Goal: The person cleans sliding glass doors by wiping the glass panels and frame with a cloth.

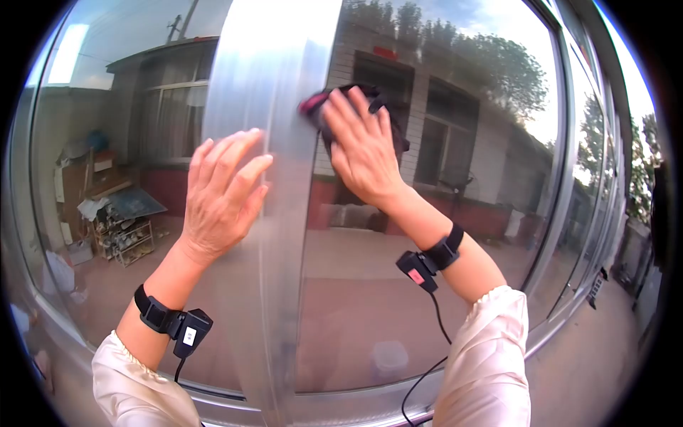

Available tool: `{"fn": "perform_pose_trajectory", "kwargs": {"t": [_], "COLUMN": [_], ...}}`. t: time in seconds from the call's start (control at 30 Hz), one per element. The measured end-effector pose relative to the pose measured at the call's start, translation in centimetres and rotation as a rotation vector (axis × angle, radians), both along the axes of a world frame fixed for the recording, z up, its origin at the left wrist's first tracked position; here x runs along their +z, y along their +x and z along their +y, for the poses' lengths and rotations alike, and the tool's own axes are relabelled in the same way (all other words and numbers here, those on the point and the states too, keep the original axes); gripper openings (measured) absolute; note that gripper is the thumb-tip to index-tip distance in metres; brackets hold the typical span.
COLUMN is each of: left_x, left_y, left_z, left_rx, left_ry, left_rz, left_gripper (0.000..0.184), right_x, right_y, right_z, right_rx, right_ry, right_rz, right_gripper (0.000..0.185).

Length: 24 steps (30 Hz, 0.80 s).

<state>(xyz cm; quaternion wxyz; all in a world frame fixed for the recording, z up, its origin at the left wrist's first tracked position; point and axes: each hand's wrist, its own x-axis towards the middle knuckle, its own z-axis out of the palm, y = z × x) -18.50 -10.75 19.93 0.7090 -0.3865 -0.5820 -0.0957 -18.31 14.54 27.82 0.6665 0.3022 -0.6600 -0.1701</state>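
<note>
Under my right hand (366, 156) is a dark cloth (400, 134) with a pinkish-red edge, pressed against the right glass pane (427, 313) near the metal post. The fingers lie stretched over the cloth, and part of it is hidden beneath them. My left hand (222, 196) is raised in front of the silver metal post (274, 299) and the left pane (135, 285). Its fingers are apart and it holds nothing. Whether its fingertips touch the post, I cannot tell.
Both forearms carry black straps with small boxes (193, 333) and cables (440, 320). The glass reflects a house, trees and a loaded rack. More window frames (601, 178) run off to the right, above a paved floor (590, 356).
</note>
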Motion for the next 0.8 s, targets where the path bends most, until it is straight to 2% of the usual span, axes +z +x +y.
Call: {"fn": "perform_pose_trajectory", "kwargs": {"t": [0.03, 0.1, 0.13, 0.17, 0.2, 0.27, 0.3, 0.33, 0.37, 0.4, 0.43, 0.5, 0.57, 0.6, 0.67, 0.7, 0.77, 0.8], "left_x": [0.5, 1.8, 2.5, 2.9, 3.3, 3.9, 4.3, 4.5, 4.7, 5.0, 5.3, 5.5, 5.3, 5.5, 5.8, 5.8, 4.6, 4.1], "left_y": [0.0, -0.1, -0.2, -0.2, 0.0, -0.1, -0.1, -0.2, -0.2, -0.6, -0.9, -1.7, -2.3, -2.5, -2.5, -2.1, -1.7, -0.5], "left_z": [0.7, 2.1, 2.8, 3.7, 4.5, 5.5, 5.9, 6.4, 6.8, 6.5, 6.3, 5.7, 5.1, 5.2, 6.1, 6.0, 6.6, 7.4], "left_rx": [0.03, 0.063, 0.087, 0.12, 0.151, 0.284, 0.288, 0.418, 0.547, 0.64, 0.645, 0.654, 0.689, 0.726, 0.707, 0.689, 0.638, 0.605], "left_ry": [0.037, 0.065, 0.077, 0.085, 0.094, 0.122, 0.13, 0.119, 0.106, 0.093, 0.101, 0.129, 0.129, 0.125, 0.134, 0.141, 0.153, 0.166], "left_rz": [0.018, 0.046, 0.062, 0.07, 0.074, 0.06, 0.063, 0.048, 0.032, 0.02, 0.018, 0.087, 0.081, 0.091, 0.077, 0.068, 0.079, 0.072], "left_gripper": [0.039, 0.04, 0.042, 0.043, 0.044, 0.049, 0.049, 0.05, 0.052, 0.056, 0.056, 0.058, 0.057, 0.056, 0.055, 0.055, 0.059, 0.06], "right_x": [-0.2, 3.0, 5.4, 8.5, 10.4, 15.9, 18.0, 20.3, 20.8, 21.7, 22.0, 20.9, 20.2, 20.2, 20.9, 20.6, 20.6, 20.9], "right_y": [0.7, 0.8, 1.0, 0.8, 2.6, 2.8, 3.3, 3.7, 4.6, 5.6, 6.6, 9.3, 10.6, 11.3, 12.7, 13.9, 12.6, 12.5], "right_z": [1.6, 5.0, 7.2, 11.1, 14.0, 22.6, 28.3, 34.4, 37.8, 42.2, 45.8, 51.0, 58.5, 61.0, 67.3, 64.9, 69.7, 67.8], "right_rx": [-0.043, -0.06, -0.034, -0.182, -0.245, -0.155, -0.255, -0.185, -0.154, -0.181, -0.15, -0.102, -0.283, -0.462, -0.848, -0.887, -0.604, -0.578], "right_ry": [0.108, 0.242, 0.178, 0.222, 0.163, -0.135, -0.257, -0.337, -0.534, -0.626, -0.837, -1.095, -1.208, -1.334, -1.344, -1.403, -1.47, -1.453], "right_rz": [-0.07, -0.004, 0.147, 0.387, 0.375, 0.412, 0.435, 0.374, 0.353, 0.362, 0.369, 0.267, 0.339, 0.382, 0.408, 0.246, 0.188, 0.184], "right_gripper": [0.05, 0.046, 0.04, 0.039, 0.026, 0.035, 0.044, 0.048, 0.045, 0.056, 0.061, 0.067, 0.065, 0.062, 0.063, 0.064, 0.06, 0.06]}}
